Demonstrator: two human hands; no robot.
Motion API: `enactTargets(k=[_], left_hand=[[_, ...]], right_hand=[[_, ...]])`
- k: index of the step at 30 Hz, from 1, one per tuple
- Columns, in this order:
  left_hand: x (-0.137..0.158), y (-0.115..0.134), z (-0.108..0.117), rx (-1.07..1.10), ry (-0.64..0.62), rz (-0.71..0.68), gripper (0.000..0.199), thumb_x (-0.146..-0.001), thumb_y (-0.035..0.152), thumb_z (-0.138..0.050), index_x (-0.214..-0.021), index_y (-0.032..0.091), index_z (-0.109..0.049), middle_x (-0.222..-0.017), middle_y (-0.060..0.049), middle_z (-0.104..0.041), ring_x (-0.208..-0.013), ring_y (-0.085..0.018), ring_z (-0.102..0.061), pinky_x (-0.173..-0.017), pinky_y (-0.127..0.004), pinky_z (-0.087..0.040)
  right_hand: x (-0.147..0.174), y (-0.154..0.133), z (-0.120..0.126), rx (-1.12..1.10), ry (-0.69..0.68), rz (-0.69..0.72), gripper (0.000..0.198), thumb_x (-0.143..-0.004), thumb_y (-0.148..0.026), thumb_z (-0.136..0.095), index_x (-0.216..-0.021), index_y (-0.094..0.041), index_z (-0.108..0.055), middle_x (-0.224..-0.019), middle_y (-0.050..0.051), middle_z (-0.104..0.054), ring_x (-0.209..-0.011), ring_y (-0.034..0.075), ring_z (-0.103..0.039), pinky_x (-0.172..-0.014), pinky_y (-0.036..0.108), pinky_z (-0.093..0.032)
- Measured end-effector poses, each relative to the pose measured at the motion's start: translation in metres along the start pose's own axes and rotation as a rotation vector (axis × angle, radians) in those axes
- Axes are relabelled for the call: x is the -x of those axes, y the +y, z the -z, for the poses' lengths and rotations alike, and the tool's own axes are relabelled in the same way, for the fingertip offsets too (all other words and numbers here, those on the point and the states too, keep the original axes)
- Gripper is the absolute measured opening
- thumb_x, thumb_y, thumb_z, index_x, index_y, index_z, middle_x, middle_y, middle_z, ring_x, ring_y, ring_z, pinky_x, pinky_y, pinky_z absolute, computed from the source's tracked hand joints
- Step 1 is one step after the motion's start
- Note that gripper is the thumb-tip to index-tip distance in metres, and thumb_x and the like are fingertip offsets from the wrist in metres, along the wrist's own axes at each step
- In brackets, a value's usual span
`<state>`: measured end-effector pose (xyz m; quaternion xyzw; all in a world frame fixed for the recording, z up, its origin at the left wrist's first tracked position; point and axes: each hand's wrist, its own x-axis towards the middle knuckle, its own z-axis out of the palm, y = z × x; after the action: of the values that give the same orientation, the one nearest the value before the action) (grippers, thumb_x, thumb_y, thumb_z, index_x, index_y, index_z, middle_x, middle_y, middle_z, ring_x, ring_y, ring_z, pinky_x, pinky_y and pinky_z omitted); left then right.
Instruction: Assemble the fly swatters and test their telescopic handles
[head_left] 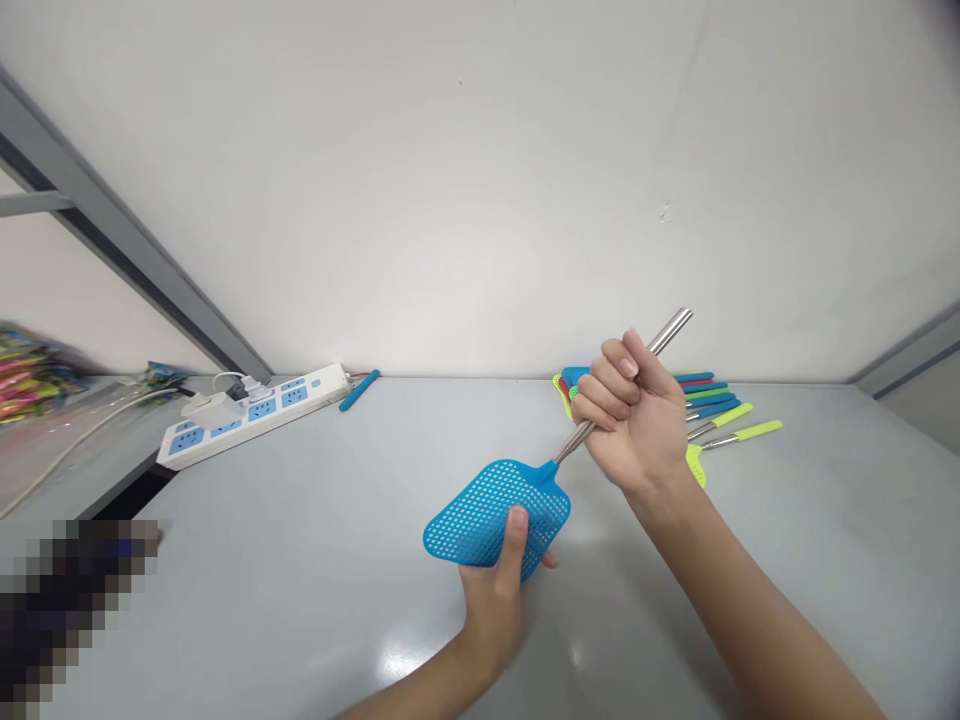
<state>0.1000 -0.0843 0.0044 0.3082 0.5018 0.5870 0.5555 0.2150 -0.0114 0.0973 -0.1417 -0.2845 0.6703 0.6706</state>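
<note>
A fly swatter with a blue perforated head (487, 510) and a bare metal rod (670, 331) is held above the grey table, tilted up to the right. My left hand (499, 590) pinches the blue head, thumb on top and the other fingers mostly behind it. Wrapped around the metal rod is my right hand (630, 410), with the rod's open end sticking out past the thumb side. No coloured grip covers that end. Behind my right hand lies a pile of fly swatters (709, 392) with blue, green, red and yellow handles, partly hidden.
A white power strip (255, 415) with plugs lies at the back left of the table (315, 560). Beside it rests a blue handle grip (359, 390). Colourful packages (34, 375) lie at the far left, and a white wall (465, 200) rises behind.
</note>
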Motion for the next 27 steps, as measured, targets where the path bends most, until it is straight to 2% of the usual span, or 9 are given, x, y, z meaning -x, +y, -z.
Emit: enactTargets(k=[8,19,27], left_hand=[[-0.007,0.000,0.003,0.032,-0.012,-0.040,0.017,-0.068,0.032,-0.056,-0.065,0.017,-0.051,-0.057,0.002,-0.056,-0.044,-0.011,-0.053,-0.050,-0.025,-0.044],[-0.005,0.002,0.001,0.050,0.036,-0.013,0.016,-0.066,0.032,-0.057,-0.064,0.017,-0.051,-0.056,0.004,-0.056,-0.041,-0.011,-0.051,-0.048,-0.025,-0.043],[-0.007,-0.004,0.009,0.013,-0.011,0.011,0.018,-0.068,0.033,-0.056,-0.068,0.015,-0.055,-0.060,0.000,-0.060,-0.047,-0.012,-0.055,-0.053,-0.025,-0.044]], right_hand=[[-0.001,0.003,0.002,-0.046,0.010,0.011,0.028,-0.079,-0.029,-0.043,-0.055,-0.018,-0.034,-0.043,-0.008,-0.015,-0.033,0.004,-0.019,-0.030,0.013,-0.024],[-0.003,0.006,0.004,-0.056,0.032,0.014,0.026,-0.078,-0.028,-0.044,-0.056,-0.017,-0.035,-0.043,-0.009,-0.015,-0.033,0.003,-0.020,-0.030,0.013,-0.024],[-0.003,0.011,0.005,-0.052,0.037,0.025,0.026,-0.077,-0.029,-0.046,-0.056,-0.018,-0.035,-0.043,-0.009,-0.017,-0.033,0.003,-0.020,-0.030,0.012,-0.025]])
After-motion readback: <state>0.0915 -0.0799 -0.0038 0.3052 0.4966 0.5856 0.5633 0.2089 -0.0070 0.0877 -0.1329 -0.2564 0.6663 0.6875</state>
